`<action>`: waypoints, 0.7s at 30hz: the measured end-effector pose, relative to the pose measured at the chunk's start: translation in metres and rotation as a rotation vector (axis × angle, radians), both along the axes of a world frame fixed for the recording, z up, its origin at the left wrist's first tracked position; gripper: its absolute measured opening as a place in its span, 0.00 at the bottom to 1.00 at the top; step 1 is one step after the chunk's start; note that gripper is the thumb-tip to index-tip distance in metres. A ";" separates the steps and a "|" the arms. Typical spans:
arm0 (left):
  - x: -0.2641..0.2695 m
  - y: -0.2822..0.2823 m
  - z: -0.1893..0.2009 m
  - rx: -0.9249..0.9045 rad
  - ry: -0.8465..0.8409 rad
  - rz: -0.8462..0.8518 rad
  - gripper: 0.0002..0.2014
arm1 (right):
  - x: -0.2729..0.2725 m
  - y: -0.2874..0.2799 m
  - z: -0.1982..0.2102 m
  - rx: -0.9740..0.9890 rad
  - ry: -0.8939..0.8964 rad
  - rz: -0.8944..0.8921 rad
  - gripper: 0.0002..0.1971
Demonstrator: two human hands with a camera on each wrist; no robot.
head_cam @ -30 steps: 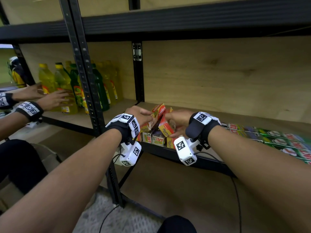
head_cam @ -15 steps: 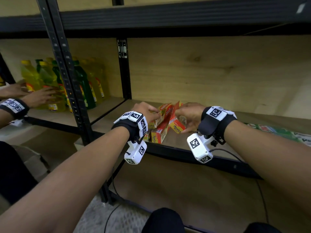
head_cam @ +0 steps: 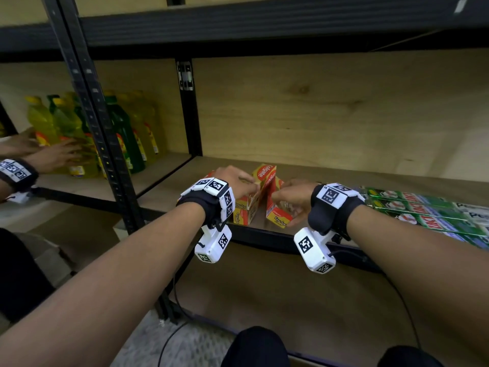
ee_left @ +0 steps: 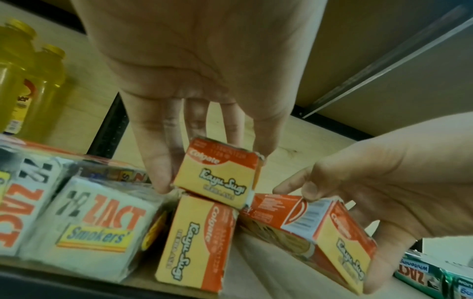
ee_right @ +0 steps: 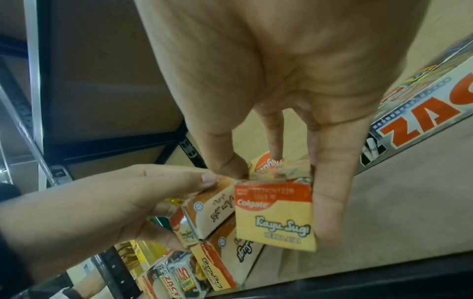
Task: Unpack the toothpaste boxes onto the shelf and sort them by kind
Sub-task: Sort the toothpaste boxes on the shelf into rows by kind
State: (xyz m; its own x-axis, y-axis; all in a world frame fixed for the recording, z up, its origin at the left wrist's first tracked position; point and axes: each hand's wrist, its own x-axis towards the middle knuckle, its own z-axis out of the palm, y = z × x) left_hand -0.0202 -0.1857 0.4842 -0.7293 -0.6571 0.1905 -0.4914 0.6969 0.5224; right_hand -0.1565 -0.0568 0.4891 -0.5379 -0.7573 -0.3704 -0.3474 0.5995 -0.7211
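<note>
My left hand (ee_left: 194, 66) pinches one Colgate Kayu Sugi box (ee_left: 217, 172) at its near end, tilted on another such box (ee_left: 197, 242) lying on the shelf (head_cam: 330, 178); my right hand (ee_right: 281, 81) grips a third Kayu Sugi box (ee_right: 275, 216) between thumb and fingers (ee_right: 330, 192). All three point lengthwise into the shelf. The wrist views alone show wrapped Zact Smokers' boxes (ee_left: 84, 228) left of them; the head view shows green Zact boxes (head_cam: 428, 210) to the right.

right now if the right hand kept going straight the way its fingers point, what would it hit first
Probably the wooden back panel: the right hand, gripping a Colgate box, points into the shelf. Depth is unclear.
</note>
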 end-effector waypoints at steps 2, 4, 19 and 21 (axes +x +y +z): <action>0.003 -0.002 0.000 0.007 0.007 0.003 0.16 | 0.003 0.000 -0.001 0.014 0.018 -0.008 0.21; 0.006 -0.004 0.001 -0.008 0.001 0.015 0.15 | 0.005 0.000 -0.003 0.023 0.093 0.005 0.20; 0.003 0.006 0.008 0.206 -0.016 0.122 0.28 | 0.006 0.001 -0.008 0.058 0.244 0.001 0.26; 0.000 0.006 0.008 0.233 0.008 0.127 0.28 | -0.004 0.000 -0.017 0.006 0.170 -0.021 0.27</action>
